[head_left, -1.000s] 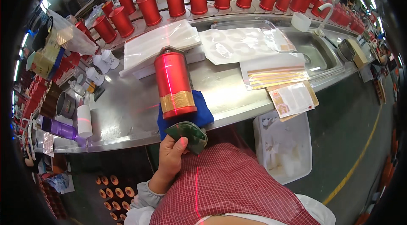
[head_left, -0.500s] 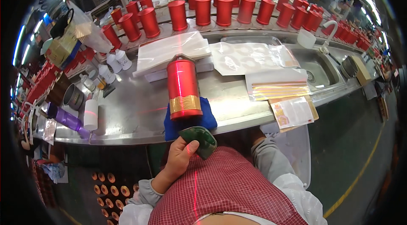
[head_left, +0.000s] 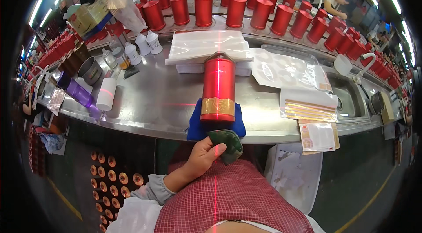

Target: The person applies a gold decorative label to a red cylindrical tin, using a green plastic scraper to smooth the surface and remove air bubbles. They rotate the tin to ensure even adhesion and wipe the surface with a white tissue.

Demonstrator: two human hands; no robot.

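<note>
My left hand (head_left: pixel 200 158) is closed round one edge of a flat dark green scraper (head_left: pixel 227 146), its thumb on top, just in front of the counter's near edge. Beyond it a red canister (head_left: pixel 218 83) with a gold patterned band (head_left: pixel 218 106) at its near end rests on a folded blue cloth (head_left: pixel 239 124). A gap shows between scraper and canister. My right hand is not in view. A red laser line crosses the canister and my checked apron.
White sheets (head_left: pixel 206 44) lie behind the canister. Gold strips (head_left: pixel 310 109) and a sink (head_left: pixel 347 99) are to the right. Rows of red canisters (head_left: pixel 237 11) stand along the back. A purple bottle (head_left: pixel 79 92) and white roll (head_left: pixel 106 93) lie left; a white bin (head_left: pixel 294 176) is below.
The view has shifted, so the counter sits further right in the picture. My right forearm, earlier reaching under the counter's right side, has gone out of view. My left hand keeps the scraper.
</note>
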